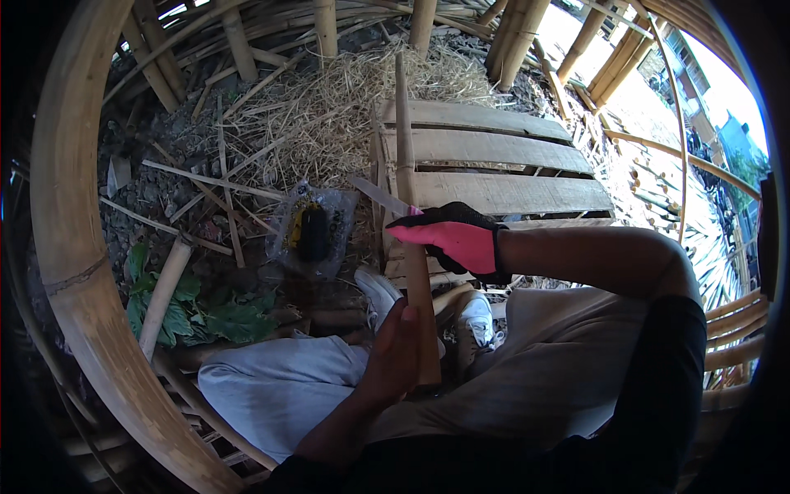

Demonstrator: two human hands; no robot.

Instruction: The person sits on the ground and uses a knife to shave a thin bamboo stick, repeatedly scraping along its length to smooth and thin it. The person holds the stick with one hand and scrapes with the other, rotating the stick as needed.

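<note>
A long bamboo pole stands nearly upright before me, its thin end away from me and its thick end near my lap. My bare left hand is closed around the pole close to that thick end. On my right hand is a pink and black glove, its fingers wrapped round the handle of a knife. The blade points to the far left and crosses the pole just beyond the glove. Most of the handle is hidden in the glove.
A slatted wooden pallet lies beyond my shoes. Left of it, a clear plastic bag with black and yellow contents rests on the ground. Dry straw, green leaves and a thick curved bamboo pole surround me.
</note>
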